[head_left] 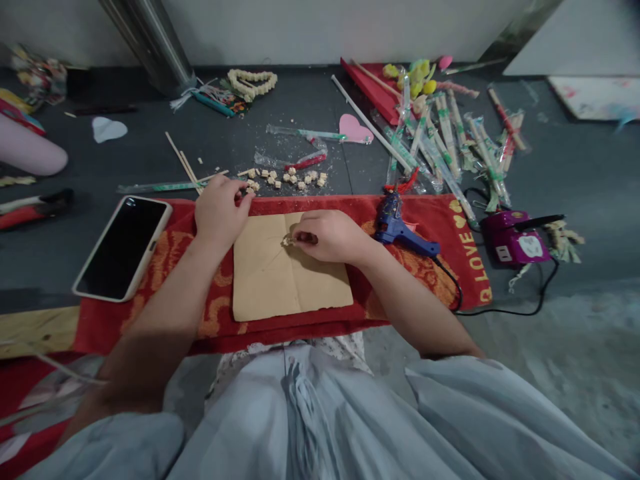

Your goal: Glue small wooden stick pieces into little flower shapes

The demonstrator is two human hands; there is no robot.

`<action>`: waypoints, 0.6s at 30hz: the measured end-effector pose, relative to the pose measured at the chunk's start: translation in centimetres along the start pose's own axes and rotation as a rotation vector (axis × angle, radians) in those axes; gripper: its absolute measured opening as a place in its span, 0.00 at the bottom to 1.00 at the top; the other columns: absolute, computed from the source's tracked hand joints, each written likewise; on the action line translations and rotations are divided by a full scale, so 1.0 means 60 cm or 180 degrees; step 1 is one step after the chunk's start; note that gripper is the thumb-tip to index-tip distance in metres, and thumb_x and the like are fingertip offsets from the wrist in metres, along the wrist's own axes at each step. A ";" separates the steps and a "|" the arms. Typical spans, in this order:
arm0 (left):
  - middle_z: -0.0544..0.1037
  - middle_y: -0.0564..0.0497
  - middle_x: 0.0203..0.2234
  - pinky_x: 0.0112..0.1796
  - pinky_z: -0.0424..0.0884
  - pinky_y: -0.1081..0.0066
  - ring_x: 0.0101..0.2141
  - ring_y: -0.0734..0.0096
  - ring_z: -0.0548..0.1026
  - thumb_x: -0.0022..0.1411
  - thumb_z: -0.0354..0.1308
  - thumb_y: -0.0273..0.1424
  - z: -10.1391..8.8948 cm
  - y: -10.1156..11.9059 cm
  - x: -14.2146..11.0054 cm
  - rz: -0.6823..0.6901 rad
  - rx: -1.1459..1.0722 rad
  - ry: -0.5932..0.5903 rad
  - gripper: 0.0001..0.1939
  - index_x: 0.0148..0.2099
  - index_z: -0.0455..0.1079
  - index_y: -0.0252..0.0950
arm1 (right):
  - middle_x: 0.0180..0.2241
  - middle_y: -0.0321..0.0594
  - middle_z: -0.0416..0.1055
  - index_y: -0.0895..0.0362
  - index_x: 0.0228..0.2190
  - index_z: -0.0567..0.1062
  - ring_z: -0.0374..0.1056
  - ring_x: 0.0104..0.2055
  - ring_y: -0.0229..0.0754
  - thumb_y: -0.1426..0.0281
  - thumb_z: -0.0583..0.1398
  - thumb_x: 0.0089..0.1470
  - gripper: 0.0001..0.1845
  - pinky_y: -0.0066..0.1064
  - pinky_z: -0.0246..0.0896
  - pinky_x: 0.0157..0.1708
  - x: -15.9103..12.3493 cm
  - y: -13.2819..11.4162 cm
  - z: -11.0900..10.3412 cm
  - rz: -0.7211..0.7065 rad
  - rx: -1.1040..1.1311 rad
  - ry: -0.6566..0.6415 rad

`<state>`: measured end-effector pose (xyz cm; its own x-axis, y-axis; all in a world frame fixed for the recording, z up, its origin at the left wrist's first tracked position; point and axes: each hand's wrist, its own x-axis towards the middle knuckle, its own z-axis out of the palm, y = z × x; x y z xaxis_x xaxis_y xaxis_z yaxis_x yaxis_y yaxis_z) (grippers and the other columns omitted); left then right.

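My right hand (327, 235) rests on a creased tan cardboard sheet (287, 277) and pinches a small pale piece at its centre. My left hand (220, 210) reaches past the sheet's far left corner, its fingers curled at a scatter of small wooden cubes (287, 178) on the dark floor. The sheet lies on a red patterned cloth (430, 267). A blue glue gun (400, 227) lies on the cloth just right of my right hand.
A phone (123, 245) lies face up on the cloth's left end. A purple power box (510, 239) with black cable sits at right. Wrapped chopsticks (450, 147), a pink paper heart (354, 128), a heart of wooden cubes (253, 83) and thin sticks (183, 160) litter the floor.
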<state>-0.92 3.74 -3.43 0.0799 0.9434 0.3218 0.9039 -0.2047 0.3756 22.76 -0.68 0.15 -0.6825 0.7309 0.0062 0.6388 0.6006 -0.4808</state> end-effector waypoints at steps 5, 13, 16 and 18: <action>0.77 0.47 0.35 0.40 0.72 0.64 0.37 0.61 0.75 0.62 0.56 0.34 -0.005 0.006 0.000 0.0068 -0.0006 0.0181 0.06 0.37 0.72 0.40 | 0.34 0.43 0.75 0.60 0.33 0.80 0.66 0.35 0.39 0.72 0.57 0.55 0.10 0.30 0.53 0.35 -0.001 0.001 0.002 -0.0038 0.0013 0.0058; 0.76 0.52 0.25 0.31 0.74 0.68 0.26 0.70 0.75 0.58 0.57 0.36 -0.037 0.028 -0.015 -0.0439 -0.0722 0.0034 0.07 0.36 0.70 0.39 | 0.35 0.44 0.76 0.60 0.34 0.80 0.68 0.36 0.40 0.72 0.57 0.54 0.11 0.31 0.54 0.35 -0.001 0.002 0.003 -0.0016 -0.0010 0.0114; 0.79 0.51 0.29 0.28 0.72 0.71 0.28 0.72 0.75 0.59 0.56 0.37 -0.057 0.043 -0.024 -0.0342 -0.0954 -0.0171 0.09 0.40 0.73 0.40 | 0.34 0.45 0.76 0.60 0.34 0.81 0.68 0.36 0.41 0.71 0.58 0.55 0.11 0.31 0.54 0.35 -0.001 0.002 0.003 0.0008 -0.0048 0.0108; 0.80 0.52 0.32 0.30 0.73 0.72 0.28 0.75 0.74 0.60 0.55 0.36 -0.072 0.055 -0.030 -0.0249 -0.1009 -0.0348 0.13 0.44 0.74 0.39 | 0.34 0.45 0.76 0.60 0.35 0.81 0.67 0.35 0.41 0.70 0.58 0.56 0.12 0.31 0.54 0.34 -0.001 0.001 0.002 0.0032 -0.0061 0.0116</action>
<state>0.12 0.27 0.97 0.0757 0.9783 0.1926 0.7349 -0.1853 0.6524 22.80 -0.73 -0.01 -0.6629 0.7480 0.0334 0.6525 0.5990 -0.4642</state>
